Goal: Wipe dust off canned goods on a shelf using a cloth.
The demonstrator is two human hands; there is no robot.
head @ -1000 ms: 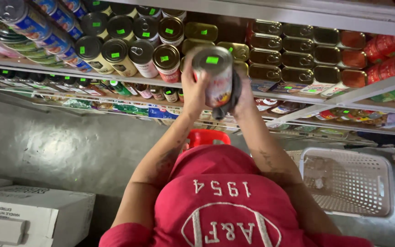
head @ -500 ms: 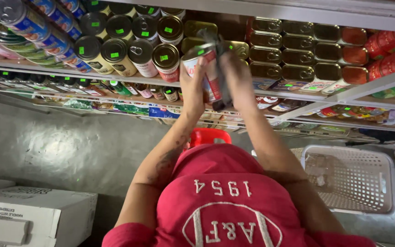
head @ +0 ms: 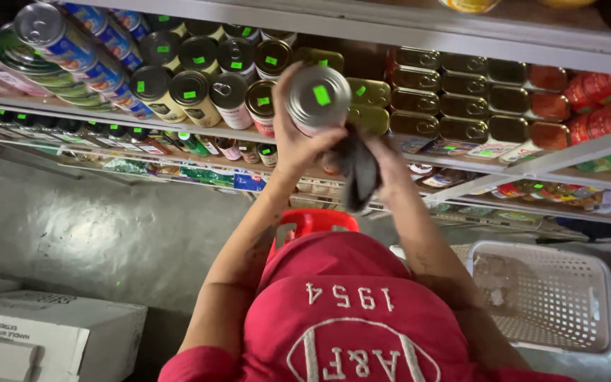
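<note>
Shop shelves (head: 362, 32) of stacked tins fill our view.
At centre frame, our left hand (head: 293, 145) grips a round silver tin with a green sticker (head: 317, 97); our right hand (head: 383, 159) clutches a dark cloth (head: 359, 170) beneath, wiping. Next, we judge, shelving needs a steady grip.

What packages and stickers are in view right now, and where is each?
Can: round, silver lid with a green sticker, held in the left hand; the right hand holds a dark cloth.
Shelf cans: rows left of it, dark lids, green stickers.
Flat tins: stacked to the right, gold.
Cardboard box: lower left, white.
</note>
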